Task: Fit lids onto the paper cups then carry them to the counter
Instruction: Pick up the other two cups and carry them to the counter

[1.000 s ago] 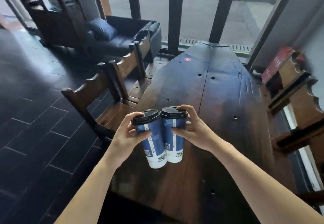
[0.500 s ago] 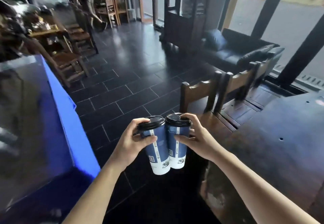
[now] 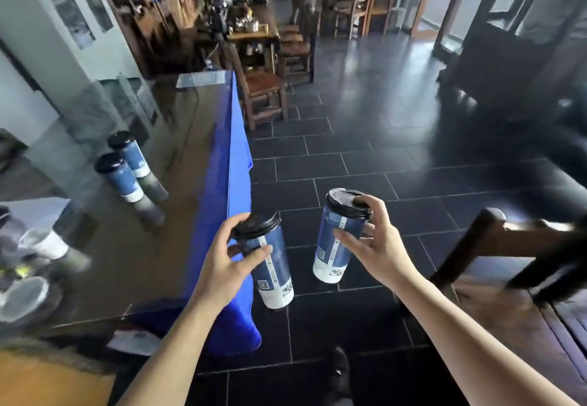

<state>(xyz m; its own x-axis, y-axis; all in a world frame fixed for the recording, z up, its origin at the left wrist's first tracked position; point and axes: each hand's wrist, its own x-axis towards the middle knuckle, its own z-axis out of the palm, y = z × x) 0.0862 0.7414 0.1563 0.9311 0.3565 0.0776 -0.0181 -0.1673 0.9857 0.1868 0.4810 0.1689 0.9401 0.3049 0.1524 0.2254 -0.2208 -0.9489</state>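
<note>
Each of my hands carries one blue paper cup with a black lid, in the air above the dark tiled floor. My left hand (image 3: 230,262) grips the left cup (image 3: 274,270) just under its lid, right beside the counter's blue edge. My right hand (image 3: 373,243) holds the right cup (image 3: 333,247) near its rim, about a hand's width from the other. The glossy counter (image 3: 178,183) with a blue cloth edge runs along the left. Two more lidded blue cups (image 3: 125,172) stand on it farther back.
On the counter's near left are a white cup (image 3: 47,243) and a blurred round container (image 3: 23,299). A dark wooden chair (image 3: 514,256) is close on the right. Another wooden chair (image 3: 263,91) stands past the counter's far end. My shoe (image 3: 340,370) shows below.
My view has swung left from the wooden table to the counter. The two cups, held touching before, are now apart, and the left one has come near the counter's blue edge.
</note>
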